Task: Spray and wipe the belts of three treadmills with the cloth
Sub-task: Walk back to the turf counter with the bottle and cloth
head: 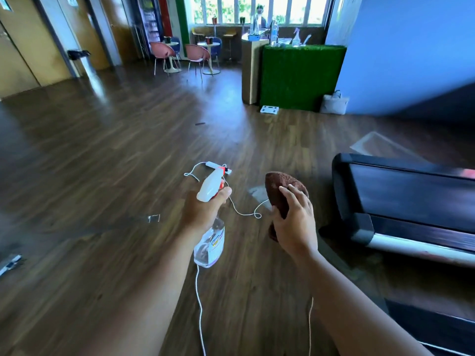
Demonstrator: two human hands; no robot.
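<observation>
Although the treadmill [401, 201] sits at the right, only one end of it shows. The picture's edge cuts off the rest, and its dark belt [416, 194] is smeared by blur. The label on the spray bottle [209, 242] is too blurred to read, and the fingers behind the bottle's neck are hidden. Left of the treadmill, both forearms reach forward over the wooden floor [115, 155]. The left hand [203, 211] grips the bottle by the neck, thumb beside the white sprayer head, nozzle pointing away. The right hand [295, 222], nearer the treadmill, clutches the brown cloth [280, 191] with curled fingers, its back to the camera. The bunched cloth rises above the fingertips, clear of the belt. A white cord [241, 213] trails across the floor left of the treadmill.
</observation>
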